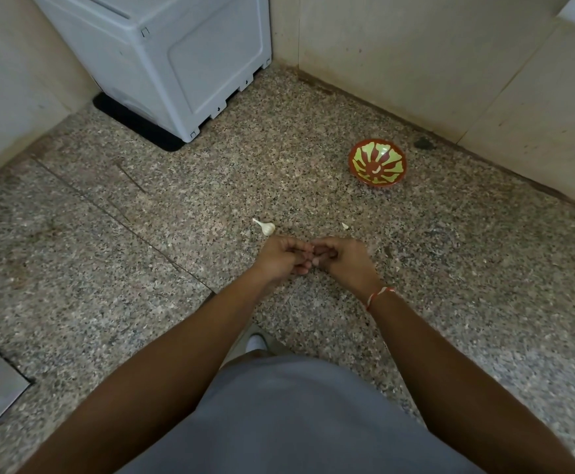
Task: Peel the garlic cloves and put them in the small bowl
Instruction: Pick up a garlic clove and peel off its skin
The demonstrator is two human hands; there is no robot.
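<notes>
- Left hand (284,256) and right hand (342,256) meet fingertip to fingertip just above the speckled granite table (142,268). Both grips are curled inward, fingers bunched at the meeting point.
- I judge they are pinching a garlic clove between them, but the clove itself is hidden behind the fingers; I cannot tell its long axis or how much skin remains.
- Small white garlic bulb with pointed stalk (265,226) lies on the table just beyond the left hand, stalk tip pointing away and to the left. Left hand is plainly the nearer one for the next clove.
- Small round red bowl with yellow-green petal pattern (377,163) stands farther out and to the right, near the wall, well apart from both hands. Right hand is on its side, so I judge the drop-off falls to that arm, reaching forward and right.
- Bowl interior appears to hold no cloves, though I cannot be sure.
- A pale scrap of peel (345,226) lies beyond the right hand.
</notes>
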